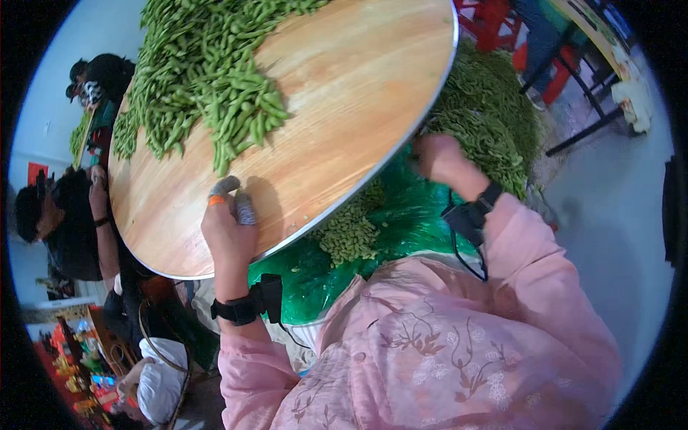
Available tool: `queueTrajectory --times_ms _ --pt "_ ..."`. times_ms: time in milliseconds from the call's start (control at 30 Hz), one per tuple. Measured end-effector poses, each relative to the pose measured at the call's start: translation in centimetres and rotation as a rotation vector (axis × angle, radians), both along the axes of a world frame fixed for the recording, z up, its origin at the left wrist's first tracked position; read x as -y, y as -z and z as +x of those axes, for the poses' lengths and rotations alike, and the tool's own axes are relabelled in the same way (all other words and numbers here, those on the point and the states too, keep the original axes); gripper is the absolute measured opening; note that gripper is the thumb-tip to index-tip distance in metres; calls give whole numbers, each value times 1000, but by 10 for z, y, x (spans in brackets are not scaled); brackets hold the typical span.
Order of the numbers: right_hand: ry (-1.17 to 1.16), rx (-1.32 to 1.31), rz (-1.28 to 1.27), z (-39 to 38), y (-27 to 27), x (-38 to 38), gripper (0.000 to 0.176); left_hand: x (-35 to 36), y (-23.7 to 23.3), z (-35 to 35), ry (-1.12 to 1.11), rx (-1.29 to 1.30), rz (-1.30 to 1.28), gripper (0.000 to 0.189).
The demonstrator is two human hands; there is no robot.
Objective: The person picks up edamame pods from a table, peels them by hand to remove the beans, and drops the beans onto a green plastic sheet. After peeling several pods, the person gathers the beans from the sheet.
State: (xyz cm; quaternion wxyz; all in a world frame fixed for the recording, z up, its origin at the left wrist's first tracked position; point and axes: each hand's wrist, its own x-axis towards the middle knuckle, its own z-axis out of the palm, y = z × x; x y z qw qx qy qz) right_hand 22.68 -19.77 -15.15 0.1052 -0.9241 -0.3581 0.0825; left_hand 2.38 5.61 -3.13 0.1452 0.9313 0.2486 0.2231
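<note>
A heap of green soybean pods (pixel 215 79) covers the far left part of a round wooden tabletop (pixel 344 93). My left hand (pixel 231 222) lies over the tabletop's near edge, just below the lowest pods. Grey covers wrap two of its digits, one with an orange band; these digits are apart and no pod shows between them. My right hand (pixel 448 163) is beside the tabletop's right rim, above a green plastic bag (pixel 408 215). It is blurred and its fingers are hard to make out. Shelled beans (pixel 349 233) lie on the green plastic below the rim.
A large pile of pods (pixel 487 115) lies beyond the table at the right. Another person (pixel 68 222) in black sits at the left, an arm at the table. Red stools (pixel 494 25) and a dark-legged table (pixel 584 79) stand at the upper right.
</note>
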Motion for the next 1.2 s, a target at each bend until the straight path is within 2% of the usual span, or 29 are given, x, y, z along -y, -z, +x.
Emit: queueTrajectory --times_ms 33,100,133,200,233,267,300,333,367,433,500,567,600,633,733,833,900,967,1000,1100,1167,1200 --pt "-1 52 75 8 -10 27 21 1 0 1 19 -5 1 18" --pt "155 55 4 15 -30 59 19 2 -1 0 12 22 -13 17" --pt "162 56 10 12 -44 70 19 5 -3 1 16 38 -10 17" --pt "254 -253 205 0 -66 81 23 3 -5 -1 15 25 -41 17" --pt "247 -251 212 -7 -64 80 23 0 -5 -3 11 6 -78 18" --pt "204 -384 376 -14 -62 77 23 -4 -3 -7 6 9 -72 18" --pt "161 -518 536 -23 -62 74 23 -7 1 -11 45 132 -184 18" --pt "73 -535 570 -34 -69 67 21 -8 1 -15 86 257 -296 19" --pt "-18 -552 601 -46 -79 56 19 -3 -1 -20 83 261 -294 19" --pt "-105 -819 697 -70 -90 31 19 20 -15 -31 87 486 -1085 19" --pt "-238 -1088 762 -90 -101 6 23 51 -22 -37 118 479 -1297 19" --pt "-192 -1480 914 -113 -110 -17 28 74 -17 -43 181 460 -1448 19" --pt "-188 -1643 870 -119 -116 -27 27 81 -14 -45 212 399 -1448 19" --pt "-197 -1640 861 -127 -112 -33 27 88 -13 -49 179 297 -1357 18" --pt "-205 -1643 733 -138 -89 -42 23 96 0 -59 183 327 -1409 16" --pt "-201 -1649 796 -147 -80 -39 20 91 12 -69 175 168 -1475 18" --pt "-224 -1555 779 -147 -73 -39 15 91 25 -73 142 170 -1522 18" --pt "-189 -1448 614 -144 -71 -38 12 92 29 -71 179 105 -1595 17" --pt "-190 -1446 618 -144 -69 -37 12 92 31 -70 182 104 -1593 17" --pt "-161 -1392 701 -141 -63 -32 11 94 37 -65 250 57 -1498 24" --pt "-137 -1319 736 -136 -68 -26 11 95 39 -67 447 -61 -1007 10" --pt "-161 -1327 714 -135 -69 -24 11 100 21 -64 429 -170 -1117 15"
